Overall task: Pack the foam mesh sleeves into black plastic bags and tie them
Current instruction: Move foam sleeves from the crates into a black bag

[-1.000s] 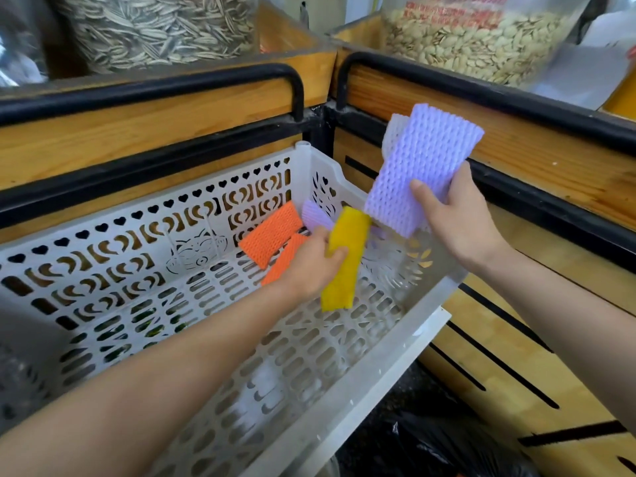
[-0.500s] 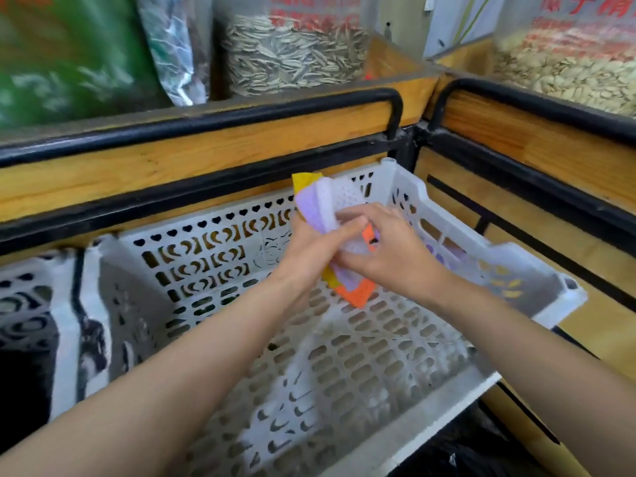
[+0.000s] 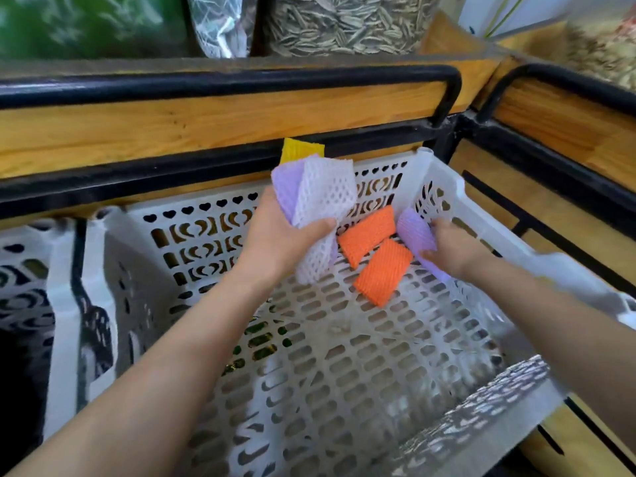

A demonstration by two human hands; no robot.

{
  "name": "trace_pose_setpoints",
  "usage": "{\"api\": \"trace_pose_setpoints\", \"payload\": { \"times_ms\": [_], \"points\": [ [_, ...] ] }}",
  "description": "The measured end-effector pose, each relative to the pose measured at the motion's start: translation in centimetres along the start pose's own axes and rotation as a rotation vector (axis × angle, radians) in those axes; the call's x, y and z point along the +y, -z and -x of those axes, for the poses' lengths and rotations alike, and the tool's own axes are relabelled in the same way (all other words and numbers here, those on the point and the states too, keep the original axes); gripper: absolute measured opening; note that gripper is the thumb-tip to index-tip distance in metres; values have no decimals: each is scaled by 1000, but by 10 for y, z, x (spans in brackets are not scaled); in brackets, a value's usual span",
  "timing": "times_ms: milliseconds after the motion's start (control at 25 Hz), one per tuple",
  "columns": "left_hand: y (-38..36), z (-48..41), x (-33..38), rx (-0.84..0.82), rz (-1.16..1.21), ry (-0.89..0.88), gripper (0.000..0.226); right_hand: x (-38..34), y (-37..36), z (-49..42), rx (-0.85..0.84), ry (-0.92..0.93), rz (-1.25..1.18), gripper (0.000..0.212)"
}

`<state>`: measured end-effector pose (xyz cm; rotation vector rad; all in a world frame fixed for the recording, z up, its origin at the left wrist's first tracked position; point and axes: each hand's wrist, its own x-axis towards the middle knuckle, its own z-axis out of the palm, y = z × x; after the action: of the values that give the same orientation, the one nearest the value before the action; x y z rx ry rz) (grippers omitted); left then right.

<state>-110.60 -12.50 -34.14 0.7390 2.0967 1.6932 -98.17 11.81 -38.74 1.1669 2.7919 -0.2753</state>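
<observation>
My left hand [image 3: 280,235] grips a bunch of foam mesh sleeves above the white plastic crate [image 3: 344,373]: a white one [image 3: 323,201] in front, a purple one [image 3: 287,187] beside it and a yellow one [image 3: 301,151] sticking up behind. My right hand [image 3: 447,251] holds another purple sleeve [image 3: 413,232] low in the crate's far right corner. Two orange sleeves [image 3: 375,249] lie on the crate floor between my hands. No black bag is clearly in view.
A wooden shelf edge with a black metal rail [image 3: 241,84] runs behind the crate and along the right. Bags of sunflower seeds [image 3: 344,22] stand on the shelf. A second white crate [image 3: 31,270] sits at the left.
My hands have parted: the bunch of sleeves stays in my left hand, and my right hand has gone down to the purple sleeve in the corner. The orange sleeves now lie uncovered.
</observation>
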Motion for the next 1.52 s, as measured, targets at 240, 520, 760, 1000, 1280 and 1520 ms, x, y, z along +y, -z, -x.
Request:
{"api": "trace_pose_setpoints", "payload": {
  "times_ms": [240, 520, 760, 1000, 1280, 1520],
  "points": [
    [-4, -2, -3, -8, -11, -14, 68, -37, -25, 20, -207, 232, 20, 42],
    [-5, 1, -13, 108, -167, 10, 64, -60, 15, 49, 211, 170, -381, 39],
    [-28, 17, -5, -141, 178, 126, 67, -92, 24, 109, 141, 471, -677, 48],
    [-30, 16, 0, 41, 26, 12, 67, -58, 32, 109, -39, 525, -759, 35],
    [5, 15, -3, 198, -100, -23, 67, -55, -11, 28, -120, 731, -79, 55],
    [21, 16, -19, 241, -130, 2, 63, -80, -46, 15, -172, 884, 241, 55]
  ]
}}
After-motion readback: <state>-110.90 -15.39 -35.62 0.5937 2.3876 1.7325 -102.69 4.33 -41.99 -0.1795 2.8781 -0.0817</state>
